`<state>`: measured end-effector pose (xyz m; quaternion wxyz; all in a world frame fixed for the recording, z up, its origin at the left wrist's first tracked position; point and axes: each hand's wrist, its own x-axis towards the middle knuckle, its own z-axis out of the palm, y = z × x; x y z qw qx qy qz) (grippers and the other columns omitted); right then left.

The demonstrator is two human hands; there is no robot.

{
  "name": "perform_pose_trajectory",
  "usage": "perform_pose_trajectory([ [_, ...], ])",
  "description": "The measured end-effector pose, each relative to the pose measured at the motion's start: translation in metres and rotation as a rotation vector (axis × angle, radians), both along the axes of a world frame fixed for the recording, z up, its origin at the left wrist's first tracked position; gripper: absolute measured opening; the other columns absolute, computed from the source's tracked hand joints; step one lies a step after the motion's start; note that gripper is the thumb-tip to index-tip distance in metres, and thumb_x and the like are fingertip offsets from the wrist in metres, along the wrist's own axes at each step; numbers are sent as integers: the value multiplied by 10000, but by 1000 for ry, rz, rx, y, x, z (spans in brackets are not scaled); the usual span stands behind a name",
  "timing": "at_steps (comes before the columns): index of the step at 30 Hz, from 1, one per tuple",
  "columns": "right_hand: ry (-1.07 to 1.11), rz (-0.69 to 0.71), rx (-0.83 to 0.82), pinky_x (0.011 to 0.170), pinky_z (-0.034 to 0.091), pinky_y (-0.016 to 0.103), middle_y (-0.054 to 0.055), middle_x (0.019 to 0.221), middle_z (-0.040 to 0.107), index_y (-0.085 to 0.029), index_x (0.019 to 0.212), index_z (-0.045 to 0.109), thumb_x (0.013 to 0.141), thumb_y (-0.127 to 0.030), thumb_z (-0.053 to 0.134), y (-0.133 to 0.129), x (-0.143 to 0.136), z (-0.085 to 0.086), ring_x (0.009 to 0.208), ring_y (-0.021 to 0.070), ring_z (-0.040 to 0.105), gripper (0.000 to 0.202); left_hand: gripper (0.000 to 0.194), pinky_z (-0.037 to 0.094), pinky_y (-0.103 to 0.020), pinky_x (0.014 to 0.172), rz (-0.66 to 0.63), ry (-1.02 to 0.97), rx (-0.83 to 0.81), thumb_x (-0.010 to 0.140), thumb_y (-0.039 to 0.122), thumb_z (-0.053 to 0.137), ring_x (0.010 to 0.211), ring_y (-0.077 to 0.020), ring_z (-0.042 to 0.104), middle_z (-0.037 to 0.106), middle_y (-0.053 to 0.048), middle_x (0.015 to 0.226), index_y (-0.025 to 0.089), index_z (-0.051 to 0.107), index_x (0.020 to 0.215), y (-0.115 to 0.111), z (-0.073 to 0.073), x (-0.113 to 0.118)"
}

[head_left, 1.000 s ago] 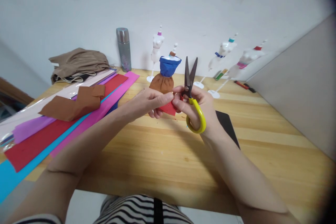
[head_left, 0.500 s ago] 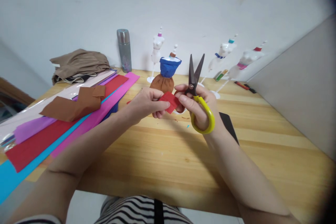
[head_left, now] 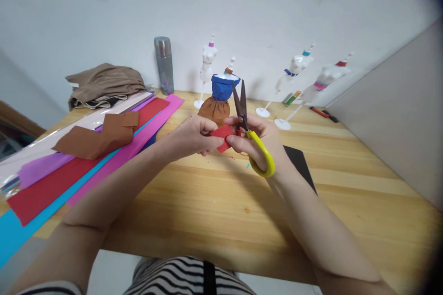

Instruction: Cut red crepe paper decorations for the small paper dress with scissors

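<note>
Between my hands is a small piece of red crepe paper. My left hand pinches its left side between thumb and fingers. My right hand has yellow-handled scissors hooked around the thumb, their dark blades parted and pointing up. That hand's thumb and fingertips also meet the red paper's right edge. Just behind my hands stands a small white mannequin in a blue top and a gathered brown skirt; its lower part is hidden.
More mini mannequins stand along the wall, two at the right. Coloured paper sheets, a brown piece and folded cloth lie left. A steel flask stands behind; a black flat object lies right.
My right hand and the scissors have shifted left, closer to my left hand, with the blades now tilting left. The red paper has turned a little between my fingers.
</note>
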<state>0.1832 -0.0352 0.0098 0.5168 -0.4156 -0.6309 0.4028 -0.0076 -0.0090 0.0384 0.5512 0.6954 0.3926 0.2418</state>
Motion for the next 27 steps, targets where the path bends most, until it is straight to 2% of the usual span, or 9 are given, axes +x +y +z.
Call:
perform_pose_trajectory([
  [7, 115, -98, -2, 534, 435, 299, -49, 663, 580, -221, 917, 722, 656, -268, 805, 1, -4, -1, 581, 137, 539, 278, 125, 408, -171, 503, -6, -7, -38, 744, 262, 712, 555, -76, 561, 616, 28, 574, 141, 691, 720, -2, 11, -5],
  [11, 130, -58, -19, 538, 418, 297, -56, 653, 560, -232, 946, 727, 698, -250, 817, 0, -3, -4, 590, 138, 528, 264, 138, 446, -177, 539, 19, -43, -60, 743, 219, 699, 551, -71, 556, 593, 31, 554, 143, 644, 641, -5, 8, 3],
  [17, 137, -24, -24, 526, 404, 298, -45, 694, 579, -235, 976, 720, 729, -267, 837, 0, -2, -7, 570, 130, 502, 274, 165, 468, -175, 533, 64, -94, -81, 761, 194, 695, 519, -73, 585, 623, 11, 526, 132, 660, 611, -4, -1, 8],
  [23, 138, 13, -30, 548, 440, 314, -36, 685, 572, -230, 981, 686, 753, -483, 868, -1, -1, -5, 563, 138, 500, 387, 147, 415, -142, 451, 126, -201, -90, 744, 154, 678, 451, -53, 559, 625, 20, 493, 129, 662, 600, -2, 7, 0],
  [27, 27, 117, -3, 606, 508, 348, 43, 847, 677, -224, 996, 667, 791, -702, 772, -3, 1, -5, 661, 183, 583, 530, 143, 437, -154, 434, 168, -314, -8, 708, 182, 702, 435, -61, 567, 639, 15, 498, 131, 672, 578, 2, 10, -10],
])
